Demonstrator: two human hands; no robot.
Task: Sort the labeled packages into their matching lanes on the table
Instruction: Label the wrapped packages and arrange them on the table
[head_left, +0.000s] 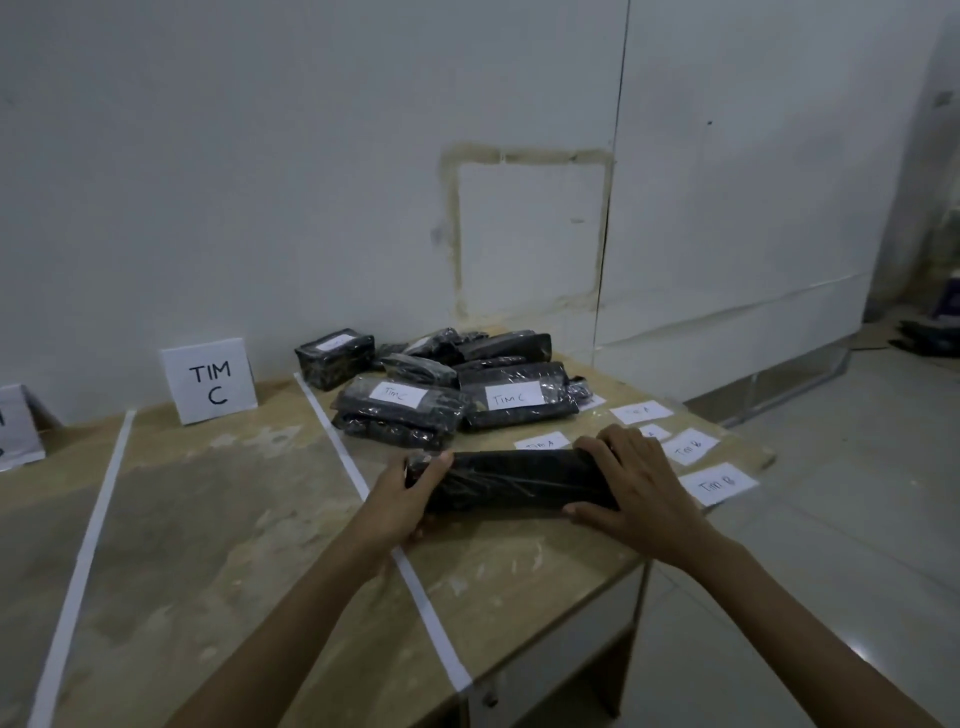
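Head view: package (511, 480) between hands (402, 501) (636, 488)

Head cam, fwd-down, close over table (218, 499) near rt edge.

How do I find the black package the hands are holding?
Go to the wooden table, right of the white tape line, where black wrapped packages are piled. The long package lies alone in front of that pile, the left hand and right hand gripping its ends. Unlike the nearest neighbours, it shows no white label.
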